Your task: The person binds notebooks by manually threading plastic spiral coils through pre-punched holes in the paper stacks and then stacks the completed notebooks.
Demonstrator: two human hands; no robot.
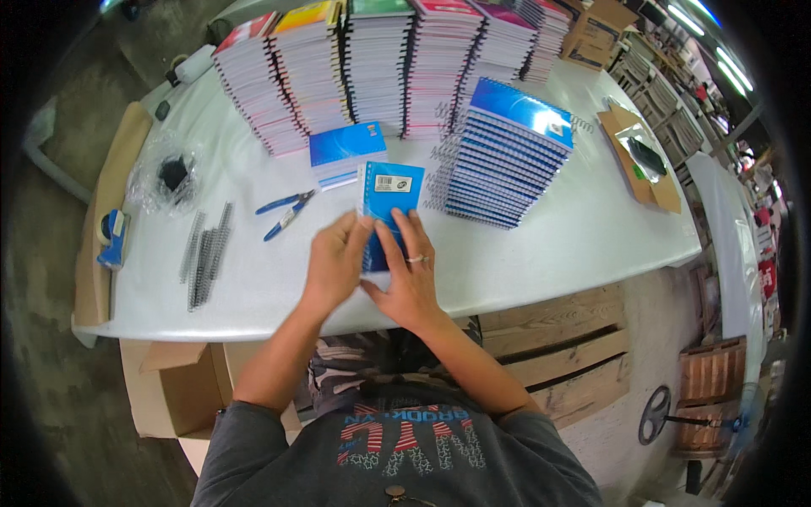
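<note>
A small blue notebook [382, 201] with a white label on its cover lies near the table's front edge. A row of punched holes runs down its left side. My left hand [334, 260] is closed in a pinch at that holed edge; whatever it pinches is hidden by the fingers. Across the cover my right hand [410, 283], with a ring, lies with fingers spread, its thumb near the bottom edge. Just beyond is a short stack of blue unbound pads [348, 145]. Blue-handled pliers [285, 211] and several loose dark wire coils [205, 258] lie to the left.
Tall stacks of spiral notebooks [380, 76] line the back. A leaning stack of blue coil-bound notebooks [507, 156] stands at right, coils sticking out. A tape dispenser [111, 240], plastic wrap [165, 173] and a cardboard tray [639, 159] are near the sides; an open box [182, 393] sits below.
</note>
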